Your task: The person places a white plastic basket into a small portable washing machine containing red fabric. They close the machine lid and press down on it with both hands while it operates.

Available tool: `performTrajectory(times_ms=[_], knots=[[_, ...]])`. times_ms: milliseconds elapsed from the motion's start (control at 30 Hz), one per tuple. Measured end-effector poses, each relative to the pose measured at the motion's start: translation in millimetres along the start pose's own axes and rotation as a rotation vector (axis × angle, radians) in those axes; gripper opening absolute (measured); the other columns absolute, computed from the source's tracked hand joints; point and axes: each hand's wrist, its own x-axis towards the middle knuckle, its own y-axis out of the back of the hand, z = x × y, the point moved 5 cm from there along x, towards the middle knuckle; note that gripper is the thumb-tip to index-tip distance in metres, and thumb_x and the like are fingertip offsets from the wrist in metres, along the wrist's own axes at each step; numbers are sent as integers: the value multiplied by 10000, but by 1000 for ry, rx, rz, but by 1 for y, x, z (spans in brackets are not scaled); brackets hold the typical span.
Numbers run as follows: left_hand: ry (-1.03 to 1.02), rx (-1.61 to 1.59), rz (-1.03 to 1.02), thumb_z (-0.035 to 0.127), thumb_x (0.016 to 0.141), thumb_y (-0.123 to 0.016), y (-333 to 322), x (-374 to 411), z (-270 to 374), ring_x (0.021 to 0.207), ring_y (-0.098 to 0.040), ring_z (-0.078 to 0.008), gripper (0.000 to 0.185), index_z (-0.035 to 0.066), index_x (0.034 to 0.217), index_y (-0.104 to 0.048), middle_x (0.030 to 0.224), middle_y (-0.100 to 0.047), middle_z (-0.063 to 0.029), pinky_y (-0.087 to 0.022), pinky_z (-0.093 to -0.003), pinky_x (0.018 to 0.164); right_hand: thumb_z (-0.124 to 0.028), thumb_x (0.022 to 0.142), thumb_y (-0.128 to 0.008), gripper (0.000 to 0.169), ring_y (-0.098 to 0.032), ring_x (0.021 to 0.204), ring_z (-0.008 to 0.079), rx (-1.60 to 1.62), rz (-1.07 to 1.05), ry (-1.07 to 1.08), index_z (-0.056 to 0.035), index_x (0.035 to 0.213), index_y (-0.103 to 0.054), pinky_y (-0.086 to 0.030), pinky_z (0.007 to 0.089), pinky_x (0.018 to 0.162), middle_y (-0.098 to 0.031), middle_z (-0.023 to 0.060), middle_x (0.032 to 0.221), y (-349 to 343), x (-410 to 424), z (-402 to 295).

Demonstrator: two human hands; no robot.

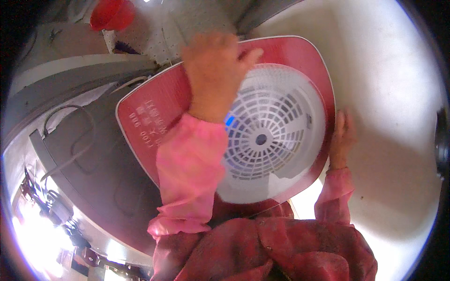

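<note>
A red-topped appliance panel (302,51) with a pale rim stands before me, possibly a small washing machine or spin dryer. Set in it is a round, clear or whitish cover (242,191), over a white slotted plastic disc (262,119) with a central hole. My left hand (214,72), blurred, is over the panel's far edge, back up and thumb out to the right; its fingertips cannot be made out. Beside the panel's right edge is my right hand (344,135), its fingers pointing away from me; whether it touches the side is unclear. Pale lettering marks the panel's left part.
A dark grey surface (116,196) with a loose cable (84,147) lies at the left. Beyond the appliance are a speckled floor (154,38) and a red plastic vessel (112,14). A pale wall or large panel (390,105) rises at the right. More cables hang at lower left.
</note>
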Motion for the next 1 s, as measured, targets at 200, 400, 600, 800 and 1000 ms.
performTrajectory(times_ms=[200,400,600,800,1000], knots=[[-18,11,46,445,723,-689,0,2,5,772,-572,-282,351,103,701,-612,751,-600,-65,-410,-451,650,-198,903,-604,299,-678,854,238,241,130,552,-39,1152,-647,-532,351,764,-695,143,980,-57,60,-163],[-18,48,-77,302,785,-655,-3,7,2,784,-563,-259,218,103,712,-604,755,-585,-51,-416,-417,682,-254,871,-642,232,-653,673,255,121,-131,654,-134,1059,-704,-508,325,616,-691,99,842,-135,72,-221],[6,112,-94,245,803,-639,-6,10,3,760,-560,-249,176,106,715,-577,739,-552,-34,-409,-405,663,-210,875,-638,210,-641,620,232,140,-229,614,-119,1051,-707,-501,310,583,-689,116,820,-145,76,-222],[-23,168,-96,273,812,-639,-13,19,5,740,-554,-241,216,112,704,-544,720,-533,-29,-398,-401,643,-302,850,-593,170,-608,572,357,229,-163,635,-152,815,-664,-473,459,498,-621,127,648,-148,90,-218],[-109,359,-132,313,825,-619,-24,28,15,698,-560,-243,257,132,661,-539,689,-535,-35,-411,-396,600,-133,873,-604,133,-635,658,316,296,-179,732,-34,938,-664,-489,378,539,-648,156,803,-138,100,-212]])
